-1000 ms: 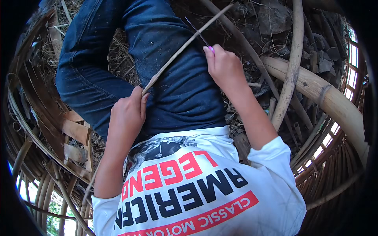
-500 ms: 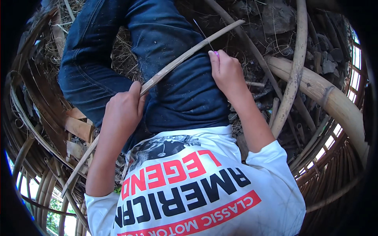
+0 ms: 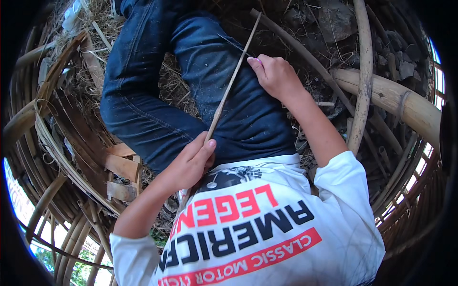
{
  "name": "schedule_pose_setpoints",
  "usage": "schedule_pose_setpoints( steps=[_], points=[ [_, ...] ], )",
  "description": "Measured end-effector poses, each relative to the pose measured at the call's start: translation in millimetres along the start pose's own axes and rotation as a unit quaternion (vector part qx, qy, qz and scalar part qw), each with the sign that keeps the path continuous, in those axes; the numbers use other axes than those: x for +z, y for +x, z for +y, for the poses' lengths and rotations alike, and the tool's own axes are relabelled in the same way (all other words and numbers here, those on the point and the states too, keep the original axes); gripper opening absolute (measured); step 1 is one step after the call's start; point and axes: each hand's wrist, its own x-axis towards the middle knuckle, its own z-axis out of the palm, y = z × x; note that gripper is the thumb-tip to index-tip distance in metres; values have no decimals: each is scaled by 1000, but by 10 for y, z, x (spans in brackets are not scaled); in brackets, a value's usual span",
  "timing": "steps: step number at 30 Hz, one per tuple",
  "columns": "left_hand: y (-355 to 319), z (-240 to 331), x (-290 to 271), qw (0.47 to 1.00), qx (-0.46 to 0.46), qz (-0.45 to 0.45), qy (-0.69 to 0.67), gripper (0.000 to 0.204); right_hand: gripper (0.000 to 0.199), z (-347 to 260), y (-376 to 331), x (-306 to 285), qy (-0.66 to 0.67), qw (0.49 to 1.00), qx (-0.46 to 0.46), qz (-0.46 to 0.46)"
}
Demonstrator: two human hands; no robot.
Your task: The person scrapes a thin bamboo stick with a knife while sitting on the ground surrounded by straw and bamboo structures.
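Observation:
A long, pale strip of split bamboo or wood (image 3: 228, 93) slants up across my jeans, showing a narrow side. My left hand (image 3: 193, 162) is closed around its lower part, near my waist, with the thumb lying along it. In my right hand (image 3: 277, 77) is a small knife (image 3: 232, 43); only a bit of its pink-purple handle shows between the fingers. The thin dark blade points up and left and crosses the strip near its far end, seemingly touching it. The rest of the handle is hidden in my fist.
My bent legs in dark jeans (image 3: 143, 112) lie under the strip. To the right are thick bamboo poles (image 3: 389, 90), a thin branch (image 3: 305, 52) and stones (image 3: 334, 24). At left stand wood offcuts (image 3: 121, 167), curved slats (image 3: 57, 152) and dry straw (image 3: 174, 83).
My left hand has moved right and toward my body, and the strip has swung steeper and turned to a narrower side. The knife stays across its far part. My view has shifted slightly left.

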Motion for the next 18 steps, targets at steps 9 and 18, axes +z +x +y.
schedule_pose_setpoints(
  steps=[9,18],
  points=[
    [-12,-128,177,977,-22,-1,-213,18,43,65,3,74,-34,999,-31,-11],
    [-4,-141,197,994,16,19,-111,13,46,80,-90,7,-45,998,-2,-45]
  ],
)
